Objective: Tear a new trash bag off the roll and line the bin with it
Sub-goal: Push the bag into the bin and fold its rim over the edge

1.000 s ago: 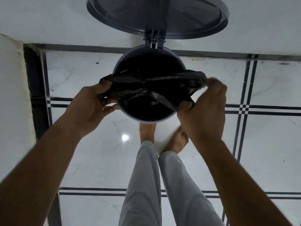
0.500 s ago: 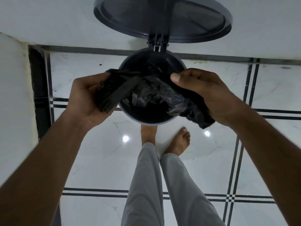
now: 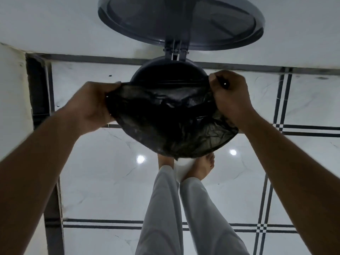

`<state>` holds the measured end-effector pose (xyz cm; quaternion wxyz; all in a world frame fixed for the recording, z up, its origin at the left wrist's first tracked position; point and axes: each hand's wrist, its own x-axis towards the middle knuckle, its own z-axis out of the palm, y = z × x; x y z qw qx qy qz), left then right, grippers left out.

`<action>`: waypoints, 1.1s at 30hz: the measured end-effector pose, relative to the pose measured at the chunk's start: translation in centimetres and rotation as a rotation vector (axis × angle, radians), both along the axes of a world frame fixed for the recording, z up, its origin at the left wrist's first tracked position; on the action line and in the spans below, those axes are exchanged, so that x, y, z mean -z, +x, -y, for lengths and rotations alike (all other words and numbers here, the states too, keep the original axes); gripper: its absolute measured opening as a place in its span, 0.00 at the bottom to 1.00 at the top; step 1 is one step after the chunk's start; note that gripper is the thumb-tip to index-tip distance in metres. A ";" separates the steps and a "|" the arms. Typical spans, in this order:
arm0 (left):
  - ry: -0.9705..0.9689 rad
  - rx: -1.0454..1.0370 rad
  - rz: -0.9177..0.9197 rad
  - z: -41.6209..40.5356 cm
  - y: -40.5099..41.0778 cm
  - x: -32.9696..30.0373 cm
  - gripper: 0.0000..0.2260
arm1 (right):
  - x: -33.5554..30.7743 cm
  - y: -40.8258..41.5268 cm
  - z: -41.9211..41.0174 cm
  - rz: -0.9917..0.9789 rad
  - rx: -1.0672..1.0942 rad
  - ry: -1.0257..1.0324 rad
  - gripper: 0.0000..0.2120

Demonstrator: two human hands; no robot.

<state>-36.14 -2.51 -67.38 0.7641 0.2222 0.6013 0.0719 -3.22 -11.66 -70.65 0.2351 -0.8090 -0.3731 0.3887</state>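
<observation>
The pale marble floor (image 3: 257, 181) with dark inlay lines fills most of the frame. At upper centre stands the round bin (image 3: 147, 70), its lid (image 3: 180, 21) swung up on the hinge behind, so the mouth is free for lining. Across that mouth, at centre frame, hangs the black trash bag (image 3: 165, 126), its opening stretched side to side, probably to fold over the rim. The left hand (image 3: 92, 109) is closed on the bag's left edge; the right hand (image 3: 230, 96) pinches its right edge. The near rim is hidden by plastic. Bare feet (image 3: 202, 170) stand just below.
</observation>
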 end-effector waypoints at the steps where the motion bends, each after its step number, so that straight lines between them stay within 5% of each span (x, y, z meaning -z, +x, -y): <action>1: 0.003 -0.040 0.008 -1.0 0.3 0.6 0.15 | 0.5 0.1 -0.9 0.029 0.048 0.035 0.12; 6: 0.047 -0.053 -0.124 -6.1 3.8 4.3 0.16 | 4.0 0.3 -4.5 0.145 0.185 0.046 0.17; 11: 0.050 -0.018 -0.174 -9.3 5.7 7.0 0.17 | 6.7 2.2 -6.3 -0.046 0.386 -0.053 0.17; 16: 0.079 0.417 -0.398 -8.5 4.6 8.7 0.10 | 7.8 2.9 -4.9 -0.233 0.390 -0.228 0.15; 20: 0.026 0.550 -0.488 -6.9 1.5 9.4 0.12 | 6.8 2.5 -2.3 -0.319 0.406 -0.212 0.12; 26: -0.222 0.327 -0.258 -3.2 -3.0 8.2 0.10 | 5.0 1.5 3.0 -0.339 0.479 -0.294 0.11; 29: -0.254 0.112 -0.165 -1.2 -4.3 8.3 0.24 | 4.4 1.1 5.1 -0.357 0.558 -0.327 0.19; 33: -0.296 -0.174 -0.005 1.9 -4.3 8.1 0.24 | 3.4 0.3 6.9 -0.427 0.663 -0.343 0.22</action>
